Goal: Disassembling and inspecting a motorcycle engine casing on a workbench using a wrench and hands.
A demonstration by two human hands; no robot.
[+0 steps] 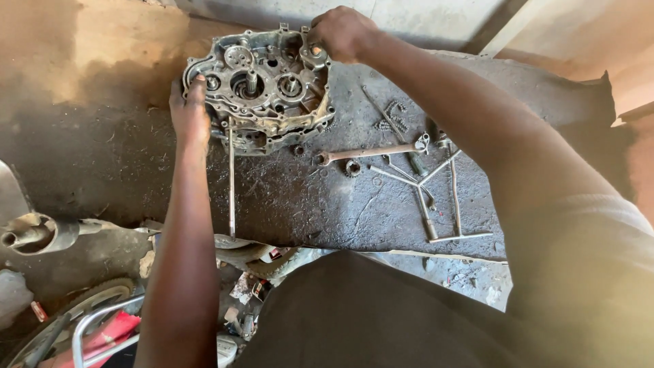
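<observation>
We are seeing opened engine crankcase [262, 92] lying on far side of greasy bench [122, 163], cover off, gears exposed; left hand [189, 116] gripping left rim, right hand [343, 33] fingers curled on far-right corner; wrench [371, 152], T-handle tools [449, 197] lying right, loose parts not refitted

Engine case [262, 88]: grey cast metal, grimy, open face up, lying flat on oily slab [306, 197]. Inside: round bearing seats, short upright shafts, small gears. Rim ringed with bolt holes. Sits at far edge of slab, left of rusty wrench [368, 153]. Long thin rod [231, 184] runs from case's near edge toward slab's near edge.
</observation>
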